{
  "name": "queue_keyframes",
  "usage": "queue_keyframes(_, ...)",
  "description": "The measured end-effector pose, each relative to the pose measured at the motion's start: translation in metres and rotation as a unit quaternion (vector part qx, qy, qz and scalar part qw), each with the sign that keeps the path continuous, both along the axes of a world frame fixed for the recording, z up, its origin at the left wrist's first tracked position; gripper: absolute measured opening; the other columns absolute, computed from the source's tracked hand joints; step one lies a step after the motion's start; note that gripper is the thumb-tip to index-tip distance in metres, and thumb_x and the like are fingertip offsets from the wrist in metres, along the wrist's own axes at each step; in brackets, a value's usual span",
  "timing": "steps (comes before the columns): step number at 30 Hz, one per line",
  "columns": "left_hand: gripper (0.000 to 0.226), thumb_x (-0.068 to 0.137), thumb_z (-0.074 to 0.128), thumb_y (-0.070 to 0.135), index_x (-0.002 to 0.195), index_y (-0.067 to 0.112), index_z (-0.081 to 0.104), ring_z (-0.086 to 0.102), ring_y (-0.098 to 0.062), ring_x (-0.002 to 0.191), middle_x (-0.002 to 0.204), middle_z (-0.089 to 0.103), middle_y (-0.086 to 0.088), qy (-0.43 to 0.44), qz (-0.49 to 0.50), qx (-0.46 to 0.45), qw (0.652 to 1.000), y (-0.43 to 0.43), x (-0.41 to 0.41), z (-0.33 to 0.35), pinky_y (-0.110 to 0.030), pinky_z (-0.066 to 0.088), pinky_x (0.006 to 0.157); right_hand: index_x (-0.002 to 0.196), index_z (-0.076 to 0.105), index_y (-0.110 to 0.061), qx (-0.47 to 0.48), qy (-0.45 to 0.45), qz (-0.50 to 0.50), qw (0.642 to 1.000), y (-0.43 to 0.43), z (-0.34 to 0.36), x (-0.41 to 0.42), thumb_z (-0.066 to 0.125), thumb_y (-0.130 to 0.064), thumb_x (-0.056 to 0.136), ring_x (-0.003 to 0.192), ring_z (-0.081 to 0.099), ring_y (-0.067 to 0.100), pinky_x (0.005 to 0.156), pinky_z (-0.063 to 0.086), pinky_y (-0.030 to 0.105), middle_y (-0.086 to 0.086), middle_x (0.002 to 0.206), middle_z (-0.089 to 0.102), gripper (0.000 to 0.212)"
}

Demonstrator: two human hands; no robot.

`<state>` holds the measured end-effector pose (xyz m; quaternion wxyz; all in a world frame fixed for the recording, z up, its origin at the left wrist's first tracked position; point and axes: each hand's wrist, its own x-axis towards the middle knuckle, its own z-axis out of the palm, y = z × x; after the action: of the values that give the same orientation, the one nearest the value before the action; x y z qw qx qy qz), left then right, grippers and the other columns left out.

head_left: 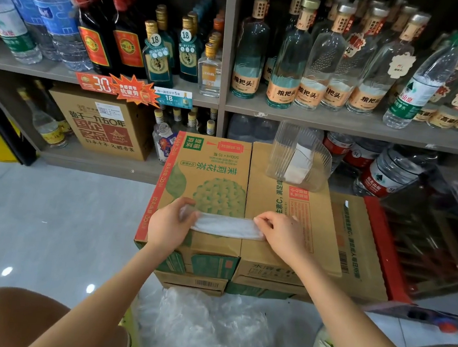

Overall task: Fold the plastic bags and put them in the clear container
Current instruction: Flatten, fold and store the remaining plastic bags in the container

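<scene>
Crumpled plastic bags are lying on the floor by the feet. Left hand and right hand are pinching the ends of a folded bag on the cartons, before the clear container.

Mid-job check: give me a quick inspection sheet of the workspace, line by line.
Surface: cardboard boxes side by side serve as worktop.
Job's things: folded bag strip lies across the boxes' near edge; clear container at the far side holds white folded bags; loose bags piled on the floor.
Clutter: nothing seen.
Hands: left hand pinches the strip's left end; right hand pinches its right end.
Cables: nothing seen.
Surroundings: shelves of bottles behind; red crate to the right.
</scene>
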<state>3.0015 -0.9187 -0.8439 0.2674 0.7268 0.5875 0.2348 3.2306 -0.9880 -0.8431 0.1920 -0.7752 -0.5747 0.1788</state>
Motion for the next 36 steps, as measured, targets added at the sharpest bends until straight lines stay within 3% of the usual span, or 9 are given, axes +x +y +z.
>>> queue_keyframes(8, 0.027, 0.089, 0.066, 0.024, 0.115, 0.017, 0.065, 0.062, -0.022, 0.084, 0.084, 0.063, 0.005, -0.013, 0.077, 0.034, 0.996, -0.007, -0.014, -0.012, -0.031, 0.043, 0.069, 0.105, 0.070, -0.032, 0.011, -0.019, -0.013, 1.000, 0.002, -0.003, -0.003, 0.050, -0.042, 0.096, 0.082, 0.062, 0.009, 0.106, 0.032, 0.040, -0.012, 0.091, 0.071, 0.024)
queue_keyframes(11, 0.021, 0.088, 0.064, 0.023, 0.106, 0.012, 0.068, 0.062, -0.031, 0.087, 0.094, 0.066, -0.006, 0.047, 0.085, 0.139, 0.986, -0.005, -0.017, -0.013, -0.039, 0.040, 0.079, 0.107, 0.070, -0.032, 0.008, -0.029, -0.013, 0.999, 0.001, -0.001, -0.004, 0.049, -0.042, 0.097, 0.082, 0.062, 0.010, 0.102, 0.033, 0.034, -0.012, 0.093, 0.072, 0.025)
queue_keyframes(15, 0.038, 0.094, 0.041, 0.025, 0.113, 0.007, 0.069, 0.061, -0.032, 0.109, 0.117, 0.067, -0.012, 0.092, -0.090, 0.259, 0.957, -0.012, -0.002, -0.013, -0.043, 0.042, 0.100, 0.108, 0.069, -0.031, 0.005, -0.032, -0.009, 0.999, 0.001, 0.000, -0.004, 0.049, -0.041, 0.097, 0.083, 0.063, 0.010, 0.104, 0.031, 0.035, -0.011, 0.094, 0.072, 0.025)
queue_keyframes(18, 0.057, 0.101, 0.019, 0.039, 0.138, 0.009, 0.051, 0.037, -0.032, 0.139, 0.145, 0.047, -0.009, 0.151, -0.179, 0.169, 0.957, -0.016, 0.014, -0.017, -0.043, 0.017, 0.117, 0.110, 0.068, -0.031, 0.003, -0.044, -0.008, 0.999, 0.001, 0.001, -0.004, 0.047, -0.041, 0.098, 0.085, 0.063, 0.010, 0.103, 0.031, 0.035, -0.011, 0.095, 0.072, 0.027)
queue_keyframes(22, 0.091, 0.086, -0.026, 0.056, 0.152, 0.015, 0.021, 0.006, -0.028, 0.149, 0.160, 0.016, -0.007, 0.215, -0.169, 0.087, 0.958, -0.016, 0.023, -0.028, -0.035, -0.005, 0.118, 0.112, 0.068, -0.031, -0.001, -0.042, 0.000, 0.999, 0.001, 0.002, -0.003, 0.045, -0.041, 0.098, 0.089, 0.062, 0.011, 0.106, 0.030, 0.036, -0.012, 0.099, 0.071, 0.028)
queue_keyframes(25, 0.085, 0.086, -0.021, 0.055, 0.154, 0.018, 0.014, -0.002, -0.027, 0.149, 0.161, 0.007, -0.007, 0.242, -0.163, 0.076, 0.953, -0.017, 0.024, -0.029, -0.037, -0.009, 0.118, 0.110, 0.068, -0.031, 0.005, -0.064, -0.014, 0.998, -0.001, 0.005, -0.003, 0.045, -0.035, 0.099, 0.090, 0.062, 0.013, 0.100, 0.030, 0.033, -0.011, 0.099, 0.071, 0.026)
queue_keyframes(30, 0.083, 0.083, -0.018, 0.061, 0.154, 0.024, 0.003, -0.012, -0.022, 0.148, 0.159, -0.009, -0.002, 0.260, -0.162, 0.061, 0.950, -0.017, 0.024, -0.028, -0.035, -0.015, 0.117, 0.107, 0.072, -0.020, 0.183, -0.192, -0.011, 0.964, -0.003, 0.001, -0.030, 0.062, -0.021, 0.088, 0.085, 0.065, 0.020, 0.079, 0.042, 0.034, -0.002, 0.097, 0.073, 0.021)
queue_keyframes(32, 0.088, 0.079, -0.024, 0.066, 0.153, 0.025, 0.002, -0.017, -0.019, 0.146, 0.156, -0.013, 0.000, 0.255, -0.165, 0.065, 0.951, -0.017, 0.024, -0.029, -0.035, -0.015, 0.117, 0.121, 0.065, -0.020, 0.148, -0.184, 0.058, 0.970, 0.002, -0.006, -0.049, 0.054, -0.025, 0.094, 0.110, 0.061, 0.022, 0.096, 0.042, 0.042, 0.000, 0.121, 0.066, 0.030)
queue_keyframes(36, 0.081, 0.082, -0.014, 0.064, 0.153, 0.026, 0.000, -0.022, -0.014, 0.140, 0.160, -0.006, -0.002, 0.258, -0.161, 0.066, 0.950, -0.017, 0.025, -0.031, -0.037, -0.014, 0.118, 0.151, 0.023, -0.026, -0.037, -0.171, 0.127, 0.976, 0.007, -0.015, -0.062, -0.003, -0.047, 0.095, 0.148, 0.006, 0.017, 0.118, -0.002, 0.048, -0.004, 0.159, 0.014, 0.064)
